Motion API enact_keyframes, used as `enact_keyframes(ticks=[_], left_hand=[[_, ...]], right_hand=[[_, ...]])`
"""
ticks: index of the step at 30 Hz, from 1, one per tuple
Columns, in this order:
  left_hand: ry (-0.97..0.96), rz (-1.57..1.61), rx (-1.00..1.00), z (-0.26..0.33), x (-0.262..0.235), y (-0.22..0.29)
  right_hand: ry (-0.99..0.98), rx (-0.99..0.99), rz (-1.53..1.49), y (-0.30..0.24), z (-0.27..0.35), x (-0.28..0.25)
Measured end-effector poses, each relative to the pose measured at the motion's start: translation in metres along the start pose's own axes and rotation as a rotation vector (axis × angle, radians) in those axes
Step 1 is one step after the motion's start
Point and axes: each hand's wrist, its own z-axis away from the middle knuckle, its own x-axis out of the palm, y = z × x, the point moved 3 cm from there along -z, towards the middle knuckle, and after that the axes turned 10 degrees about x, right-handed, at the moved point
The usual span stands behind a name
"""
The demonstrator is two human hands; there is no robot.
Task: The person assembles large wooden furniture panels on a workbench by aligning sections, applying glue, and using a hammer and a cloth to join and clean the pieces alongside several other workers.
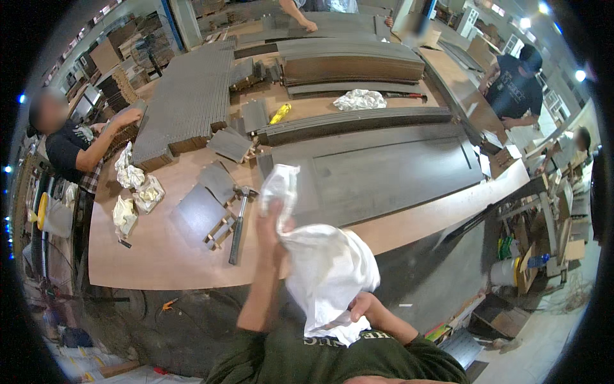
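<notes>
- The white cloth (326, 275) hangs in front of your chest, below the near edge of the workbench (153, 256).
- Your left hand (274, 221) is raised and closed around the cloth's upper end.
- Your right hand (359, 306) grips the cloth's lower part, fingers curled into it.
- A hammer (239, 221) lies on the workbench just left of your left hand, beside a dark grey panel (199, 211).
- Crumpled rags (137, 192) lie farther left.
</notes>
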Motion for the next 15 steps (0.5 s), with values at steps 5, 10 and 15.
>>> enact_keyframes(ticks=[5,10,15], left_hand=[[0.194,-0.826,1.012,-0.023,-0.02,0.03],[-0.32,-1.603,0.837,-0.031,-0.056,-0.087],[-0.514,-1.95,0.568,0.003,-0.041,-0.075]], right_hand=[[0.186,0.282,0.303,0.012,-0.027,-0.022],[0.394,0.117,0.267,0.016,-0.057,-0.024],[0.523,0.154,0.2,0.023,-0.037,-0.046]])
